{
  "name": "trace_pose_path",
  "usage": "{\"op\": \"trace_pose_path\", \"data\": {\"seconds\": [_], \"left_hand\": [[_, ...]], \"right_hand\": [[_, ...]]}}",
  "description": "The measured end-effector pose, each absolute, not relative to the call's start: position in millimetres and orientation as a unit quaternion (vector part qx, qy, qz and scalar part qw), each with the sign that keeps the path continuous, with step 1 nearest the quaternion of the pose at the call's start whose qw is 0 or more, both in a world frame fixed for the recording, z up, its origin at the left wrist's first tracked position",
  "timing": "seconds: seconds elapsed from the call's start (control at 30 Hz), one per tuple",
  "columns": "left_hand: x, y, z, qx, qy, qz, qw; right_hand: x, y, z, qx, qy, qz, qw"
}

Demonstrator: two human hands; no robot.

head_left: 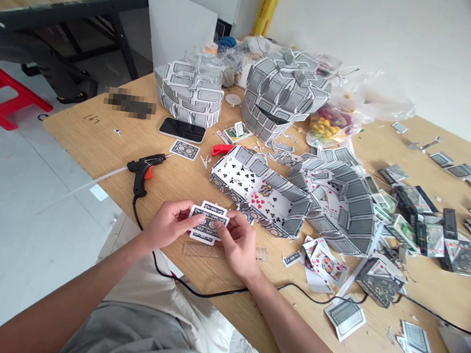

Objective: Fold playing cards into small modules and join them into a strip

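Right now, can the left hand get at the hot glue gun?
Probably yes. The left hand sits close to the hot glue gun, with only the wooden tabletop and the gun's black cord near the path. It would likely have to release the playing cards first.

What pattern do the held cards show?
The cards have ornate grey backs with white borders; best seen in the head view.

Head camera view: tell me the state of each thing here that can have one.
Left hand: gripping the cards' left side.
Right hand: gripping the cards' right side.
Cards: held together, backs up.
Glue gun: lying down, cord attached.
Phone: face up, screen dark.
Card tray: open-topped, built.
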State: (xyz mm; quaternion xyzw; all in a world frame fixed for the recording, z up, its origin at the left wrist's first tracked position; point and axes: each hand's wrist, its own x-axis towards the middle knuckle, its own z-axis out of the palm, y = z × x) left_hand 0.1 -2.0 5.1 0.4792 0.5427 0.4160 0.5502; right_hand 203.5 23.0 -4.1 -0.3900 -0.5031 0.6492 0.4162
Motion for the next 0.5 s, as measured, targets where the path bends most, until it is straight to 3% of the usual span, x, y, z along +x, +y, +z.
{"op": "trace_pose_path", "data": {"seconds": [0.5], "left_hand": [[-3.5,-3.2,7.6,0.477,0.533,0.442,0.541]], "right_hand": [[202.2,24.9,-3.6,-0.409,-0.491,0.643,0.421]]}}
